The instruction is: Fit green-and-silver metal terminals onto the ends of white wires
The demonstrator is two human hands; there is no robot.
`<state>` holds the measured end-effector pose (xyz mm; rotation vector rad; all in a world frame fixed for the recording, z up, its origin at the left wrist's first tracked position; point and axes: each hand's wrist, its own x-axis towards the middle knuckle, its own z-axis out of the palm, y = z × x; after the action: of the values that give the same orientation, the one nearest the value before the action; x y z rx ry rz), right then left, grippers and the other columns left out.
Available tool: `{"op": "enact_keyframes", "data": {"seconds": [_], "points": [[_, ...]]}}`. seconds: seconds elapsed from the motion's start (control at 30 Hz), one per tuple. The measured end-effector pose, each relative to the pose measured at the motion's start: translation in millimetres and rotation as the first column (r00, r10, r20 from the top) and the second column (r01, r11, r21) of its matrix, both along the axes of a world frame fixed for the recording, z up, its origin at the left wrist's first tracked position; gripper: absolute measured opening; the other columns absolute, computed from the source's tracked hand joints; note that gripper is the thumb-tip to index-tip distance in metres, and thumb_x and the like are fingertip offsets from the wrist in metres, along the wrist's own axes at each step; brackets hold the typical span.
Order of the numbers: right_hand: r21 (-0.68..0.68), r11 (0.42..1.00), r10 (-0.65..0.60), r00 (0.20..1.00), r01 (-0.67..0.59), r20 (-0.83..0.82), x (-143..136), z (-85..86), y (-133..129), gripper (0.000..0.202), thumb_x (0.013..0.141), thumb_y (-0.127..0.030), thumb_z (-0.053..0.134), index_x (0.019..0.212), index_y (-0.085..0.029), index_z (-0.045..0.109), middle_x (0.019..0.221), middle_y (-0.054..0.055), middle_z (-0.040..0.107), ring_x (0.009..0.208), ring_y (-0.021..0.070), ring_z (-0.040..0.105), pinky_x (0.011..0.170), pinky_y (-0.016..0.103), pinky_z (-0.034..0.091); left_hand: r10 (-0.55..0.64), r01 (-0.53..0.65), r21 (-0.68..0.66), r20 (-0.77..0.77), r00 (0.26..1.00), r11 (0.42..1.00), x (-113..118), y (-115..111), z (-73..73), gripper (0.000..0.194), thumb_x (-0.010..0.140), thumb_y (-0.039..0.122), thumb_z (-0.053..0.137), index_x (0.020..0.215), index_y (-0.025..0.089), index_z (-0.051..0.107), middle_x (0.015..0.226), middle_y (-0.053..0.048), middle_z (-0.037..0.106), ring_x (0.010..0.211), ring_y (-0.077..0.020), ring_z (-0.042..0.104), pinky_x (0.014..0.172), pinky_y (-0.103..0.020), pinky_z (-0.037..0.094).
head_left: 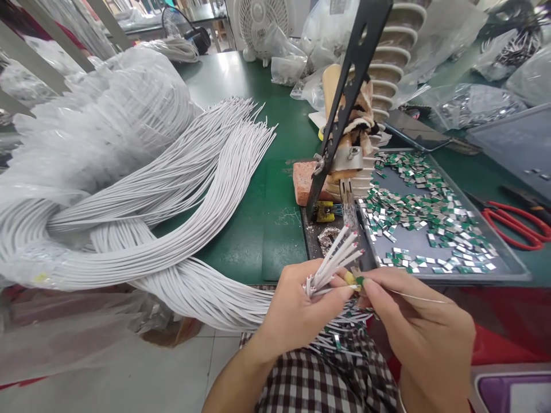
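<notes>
My left hand [293, 312] is closed around a bunch of white cables [338, 258], whose cut ends fan out above my thumb and show reddish tips. At its thumb tip one cable end meets a small green circuit board [360, 280]. The fingertips of my right hand [424, 327] pinch that board. A thin silvery wire [424, 298], which looks like solder, runs across the right fingers. Just beyond both hands, a soldering iron [348, 160] is fixed to a black slotted metal bar [344, 103]. More cables with boards on their ends hang over my checkered lap.
On the right, a grey tray [508, 274] holds many small boards, beside red-handled pliers [512, 226]. Long white cable bundles [193, 229] cover the left of the green table [241, 241]. A brick [303, 182] and a coiled spring [394, 63] stand by the iron. Behind are a fan [260, 26] and plastic bags.
</notes>
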<state>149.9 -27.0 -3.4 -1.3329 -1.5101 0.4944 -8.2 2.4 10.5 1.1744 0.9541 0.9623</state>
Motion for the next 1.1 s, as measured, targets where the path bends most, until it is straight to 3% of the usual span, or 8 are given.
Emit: {"op": "enact_keyframes", "data": {"seconds": [0.1, 0.2, 0.3, 0.43, 0.63, 0.83, 1.0, 1.1], "points": [[0.031, 0.994, -0.106, 0.994, 0.106, -0.006, -3, -4.3, -3, 0.024, 0.096, -0.015, 0.059, 0.101, -0.028, 0.079, 0.093, 0.002, 0.079, 0.073, 0.0150, 0.075, 0.066, 0.027, 0.062, 0.037, -0.035, -0.060, 0.039, 0.999, 0.998, -1, 2, 0.8, 0.015, 0.082, 0.018, 0.068, 0.068, 0.016, 0.062, 0.081, -0.004, 0.066, 0.067, -0.0129, 0.052, 0.061, -0.025, 0.043], [0.159, 0.968, -0.196, 0.981, 0.193, 0.000, -7, -6.6, -5, 0.024, 0.093, -0.013, 0.063, 0.106, -0.027, 0.077, 0.100, 0.003, 0.080, 0.083, 0.0191, 0.078, 0.076, 0.034, 0.065, 0.058, -0.051, -0.089, 0.082, 0.995, 0.995, -1, 7, 3.1, 0.016, 0.080, 0.019, 0.070, 0.067, 0.016, 0.061, 0.081, -0.004, 0.066, 0.067, -0.0129, 0.053, 0.062, -0.025, 0.044], [0.269, 0.949, -0.173, 0.985, 0.164, 0.012, -9, -5.5, -4, 0.030, 0.087, -0.008, 0.070, 0.107, -0.029, 0.076, 0.100, 0.002, 0.080, 0.090, 0.0234, 0.078, 0.078, 0.040, 0.065, 0.064, -0.055, -0.083, 0.109, 0.992, 0.995, 0, 11, 6.7, 0.017, 0.079, 0.019, 0.070, 0.065, 0.016, 0.060, 0.081, -0.004, 0.065, 0.069, -0.0138, 0.056, 0.064, -0.025, 0.046], [0.298, 0.945, -0.166, 0.983, 0.135, 0.081, -9, -2.9, -2, 0.046, 0.084, -0.002, 0.072, 0.115, -0.035, 0.074, 0.104, -0.001, 0.079, 0.091, 0.0217, 0.077, 0.079, 0.040, 0.063, 0.055, -0.048, -0.072, 0.097, 0.994, 0.996, 1, 12, 10.5, 0.017, 0.080, 0.018, 0.069, 0.066, 0.016, 0.061, 0.080, -0.003, 0.065, 0.066, -0.0128, 0.053, 0.061, -0.025, 0.044], [0.278, 0.955, -0.134, 0.985, 0.098, 0.111, -10, -0.3, -3, 0.054, 0.082, 0.001, 0.073, 0.119, -0.037, 0.073, 0.108, -0.003, 0.078, 0.093, 0.0197, 0.075, 0.081, 0.037, 0.062, 0.051, -0.043, -0.056, 0.132, 0.990, 0.997, 0, 10, 6.9, 0.015, 0.082, 0.018, 0.070, 0.070, 0.016, 0.062, 0.080, -0.003, 0.065, 0.066, -0.0120, 0.052, 0.060, -0.024, 0.043], [0.249, 0.965, -0.098, 0.994, 0.086, 0.036, -5, -1.2, -4, 0.035, 0.084, -0.006, 0.072, 0.106, -0.032, 0.077, 0.095, -0.001, 0.079, 0.084, 0.0203, 0.076, 0.074, 0.036, 0.062, 0.037, -0.027, -0.069, 0.150, 0.988, 0.997, -1, 7, 1.1, 0.015, 0.079, 0.015, 0.071, 0.067, 0.015, 0.062, 0.082, -0.004, 0.065, 0.068, -0.0128, 0.055, 0.062, -0.025, 0.044], [0.108, 0.983, -0.144, 0.989, 0.145, -0.014, -7, -6.8, -6, 0.031, 0.093, -0.011, 0.062, 0.114, -0.031, 0.075, 0.092, 0.000, 0.078, 0.078, 0.0164, 0.075, 0.073, 0.031, 0.062, 0.033, -0.028, -0.051, 0.097, 0.995, 0.998, -1, 4, 1.4, 0.014, 0.079, 0.015, 0.072, 0.068, 0.015, 0.062, 0.079, -0.003, 0.065, 0.067, -0.0124, 0.054, 0.061, -0.024, 0.044], [0.073, 0.983, -0.167, 0.985, 0.170, -0.038, -9, -8.2, -6, 0.024, 0.089, -0.015, 0.071, 0.105, -0.030, 0.078, 0.095, 0.001, 0.078, 0.080, 0.0167, 0.074, 0.073, 0.029, 0.062, -0.008, 0.009, -0.023, 0.050, 0.999, 1.000, -2, 0, 1.3, 0.012, 0.082, 0.013, 0.069, 0.071, 0.016, 0.063, 0.080, -0.002, 0.065, 0.071, -0.0138, 0.056, 0.065, -0.024, 0.045]]}}
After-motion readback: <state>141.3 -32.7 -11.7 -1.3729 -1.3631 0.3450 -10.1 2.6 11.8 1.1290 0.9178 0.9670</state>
